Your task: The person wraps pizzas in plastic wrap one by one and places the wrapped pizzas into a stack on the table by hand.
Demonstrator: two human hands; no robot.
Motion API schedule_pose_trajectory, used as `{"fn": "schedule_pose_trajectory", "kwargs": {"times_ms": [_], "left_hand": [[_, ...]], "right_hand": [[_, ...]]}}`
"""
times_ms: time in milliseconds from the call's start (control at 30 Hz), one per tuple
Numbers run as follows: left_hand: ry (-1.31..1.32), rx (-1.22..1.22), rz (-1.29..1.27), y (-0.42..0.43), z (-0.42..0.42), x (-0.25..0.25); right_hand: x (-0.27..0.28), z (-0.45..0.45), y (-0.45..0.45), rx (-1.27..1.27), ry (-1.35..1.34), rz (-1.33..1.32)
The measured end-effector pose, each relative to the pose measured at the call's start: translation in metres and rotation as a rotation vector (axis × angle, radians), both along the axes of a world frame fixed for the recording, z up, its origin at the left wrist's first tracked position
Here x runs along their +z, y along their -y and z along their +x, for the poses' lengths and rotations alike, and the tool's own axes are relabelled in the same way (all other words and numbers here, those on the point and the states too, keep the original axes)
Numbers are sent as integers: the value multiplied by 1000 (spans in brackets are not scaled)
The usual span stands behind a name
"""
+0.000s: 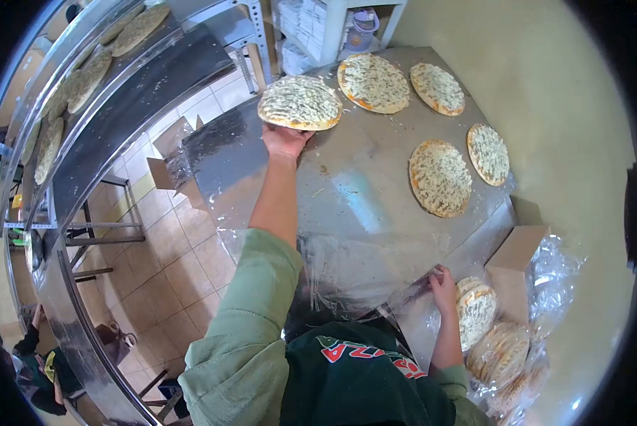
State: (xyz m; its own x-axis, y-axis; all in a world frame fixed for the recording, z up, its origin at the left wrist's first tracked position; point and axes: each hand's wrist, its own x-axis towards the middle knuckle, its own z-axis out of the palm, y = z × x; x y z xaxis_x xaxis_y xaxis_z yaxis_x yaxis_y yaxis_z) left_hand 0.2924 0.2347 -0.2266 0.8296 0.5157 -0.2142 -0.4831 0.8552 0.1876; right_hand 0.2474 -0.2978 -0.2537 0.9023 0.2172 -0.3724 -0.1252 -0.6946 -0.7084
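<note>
My left hand (pixel 285 142) reaches far over the metal table (pixel 364 170), supporting a cheese-topped pizza (pixel 300 104) from underneath near the far left edge. Its fingers are mostly hidden below the crust. Close to my body on the right, my right hand (pixel 443 287) has its fingers closed at the edge of a clear plastic sheet (pixel 403 291). Beyond it lie several more topped pizzas, among them a large one (pixel 440 178) and a smaller one (pixel 487 155). At the back are another large pizza (pixel 374 83) and a small one (pixel 437 89).
Beside my right arm, stacked pizzas (pixel 477 316) and plastic-bagged crusts (pixel 499 351) sit by an open cardboard box (pixel 511 266). A wall (pixel 546 128) borders the right. Left stands a conveyor (pixel 130 103) carrying flat crusts (pixel 89 82); another person (pixel 48 369) is at lower left.
</note>
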Motion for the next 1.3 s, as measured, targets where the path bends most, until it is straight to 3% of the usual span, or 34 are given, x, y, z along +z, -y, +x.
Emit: {"fn": "schedule_pose_trajectory", "kwargs": {"times_ms": [67, 233, 467, 633, 767, 967, 1067, 1200, 1300], "left_hand": [[163, -33, -34, 10, 2, -2], [64, 63, -38, 33, -26, 11], [39, -124, 37, 60, -125, 48], [3, -325, -78, 136, -197, 15], [2, -448, -226, 204, -219, -22], [-7, -514, -290, 244, -218, -36], [-3, -472, -158, 249, -220, -29], [-388, -314, 87, 244, -241, 0], [-655, -119, 383, 205, -305, -12]], "right_hand": [[6, -3, -1, -41, -17, 65], [17, -4, -8, -195, 35, 40], [27, -9, -19, -204, 125, -49], [39, -16, -27, -99, 274, -212], [45, -13, -27, -36, 245, -181], [42, -5, -22, 2, 159, -78], [37, -2, -20, 32, 158, -25], [35, 1, -17, 74, 216, -19], [40, -2, -18, 100, 237, -42]]}}
